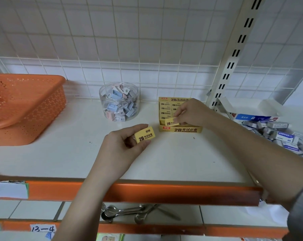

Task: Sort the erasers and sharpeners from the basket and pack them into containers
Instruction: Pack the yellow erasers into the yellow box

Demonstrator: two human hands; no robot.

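My left hand point(123, 146) holds a yellow 2B eraser point(144, 134) between thumb and fingers, just above the white shelf. My right hand point(190, 111) pinches a second yellow eraser point(170, 122) at the front row of the yellow eraser box point(180, 129), which holds several erasers lying flat. A clear round tub point(119, 101) full of pastel sharpeners stands left of the box. The orange perforated basket point(25, 108) sits tilted at the far left; its inside looks bare from here.
A pile of small white and blue boxes point(279, 134) and an opened carton point(251, 112) lie at the right behind a slotted upright point(234, 54). The shelf has an orange front edge point(147, 190). Spoons point(126, 212) lie on the shelf below.
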